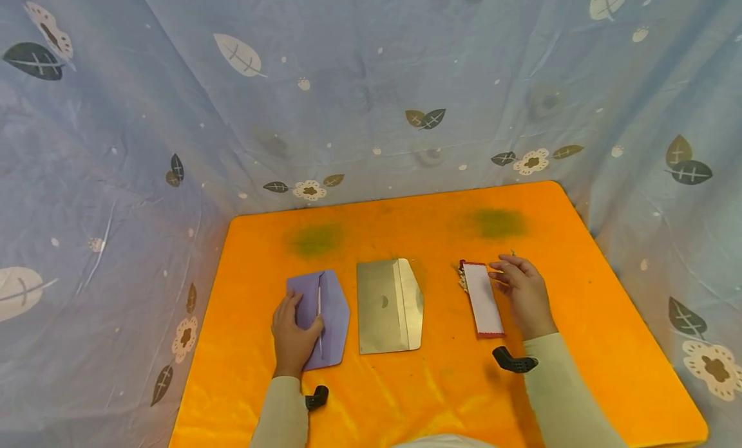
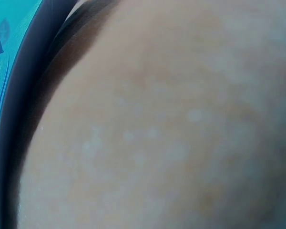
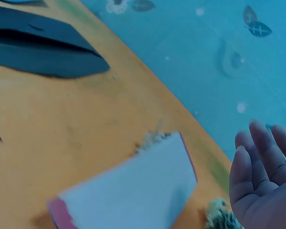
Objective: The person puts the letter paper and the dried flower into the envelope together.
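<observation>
The card (image 1: 484, 300), its long axis running away from us, lies on the counter (image 1: 440, 396) just left of our right hand (image 1: 525, 297), the nearer one. These fingers, loosely bent, hold nothing. Our left hand (image 1: 292, 337) rests, fingers spread, on the purple envelope (image 1: 336, 322).

The head view looks forward and down from above the near side, over most of the table (image 1: 406, 232). Of the 2 wrist views, the left sits so close that blurred skin (image 2: 157, 124) nearly fills it; the right, low and tilted, faces the far edge, sharing the white packet (image 1: 484, 300) and right hand (image 1: 524, 293) with the head view.
</observation>
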{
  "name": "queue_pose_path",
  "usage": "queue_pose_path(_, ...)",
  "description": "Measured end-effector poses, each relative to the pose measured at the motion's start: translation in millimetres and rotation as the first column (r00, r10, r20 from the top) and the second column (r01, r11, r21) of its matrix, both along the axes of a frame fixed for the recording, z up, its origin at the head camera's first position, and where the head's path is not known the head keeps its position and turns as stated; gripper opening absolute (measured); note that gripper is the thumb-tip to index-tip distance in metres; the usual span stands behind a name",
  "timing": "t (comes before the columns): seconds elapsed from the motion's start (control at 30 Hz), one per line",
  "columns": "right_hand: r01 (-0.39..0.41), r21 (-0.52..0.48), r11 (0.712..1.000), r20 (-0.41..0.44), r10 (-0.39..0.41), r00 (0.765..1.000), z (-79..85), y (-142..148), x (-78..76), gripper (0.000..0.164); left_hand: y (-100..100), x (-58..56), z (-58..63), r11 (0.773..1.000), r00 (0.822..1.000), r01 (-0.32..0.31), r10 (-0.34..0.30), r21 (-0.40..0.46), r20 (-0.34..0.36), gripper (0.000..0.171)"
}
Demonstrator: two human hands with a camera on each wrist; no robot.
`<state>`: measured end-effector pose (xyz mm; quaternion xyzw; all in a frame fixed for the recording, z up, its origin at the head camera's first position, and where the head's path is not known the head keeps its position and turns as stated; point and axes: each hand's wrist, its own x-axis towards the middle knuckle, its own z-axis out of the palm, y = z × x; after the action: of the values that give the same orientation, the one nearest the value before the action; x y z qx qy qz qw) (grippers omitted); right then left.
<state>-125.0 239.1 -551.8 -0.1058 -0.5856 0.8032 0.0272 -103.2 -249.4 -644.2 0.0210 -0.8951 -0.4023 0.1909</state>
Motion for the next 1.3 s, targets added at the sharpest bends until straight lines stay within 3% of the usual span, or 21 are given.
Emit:
queue_pose_path(0.33, 0.112, -0.017, 0.994, 0.03, -0.112, 0.993, 0.4, 32, 1.3, 0.037, 1, -0.2, 4.6, 1.0, 1.0, -0.003, 0.003, 0.004, 0.008, 0.069)
queue_pose_path(0.7, 0.144, -0.037, 0.989, 0.047, -0.142, 0.989, -4.5, 50, 1.4, 0.03, 0, -1.1, 1.2, 1.0, 1.0, -0.007, 0.007, -0.005, -0.001, 0.07)
queue_pose_path(0.97, 0.17, 0.054, 0.984, 0.099, -0.175, 0.98, -11.4, 52, -1.3, 0.032, 1, 0.5, 3.7, 1.0, 1.0, -0.003, 0.003, 0.015, 0.001, 0.07)
queue_pose_path(1.2, 0.091, 0.198, 0.976, 0.182, -0.128, 0.975, -20.9, 54, -5.1, 0.07, 1, 1.2, 3.9, 1.0, 1.0, -0.005, 0.005, 0.007, 0.029, 0.071)
queue_pose_path(1.3, 0.042, 0.249, 0.968, 0.228, -0.101, 0.969, -24.6, 53, -6.5, 0.077, 1, 1.2, 3.1, 1.0, 1.0, -0.002, 0.002, 0.007, 0.022, 0.071)
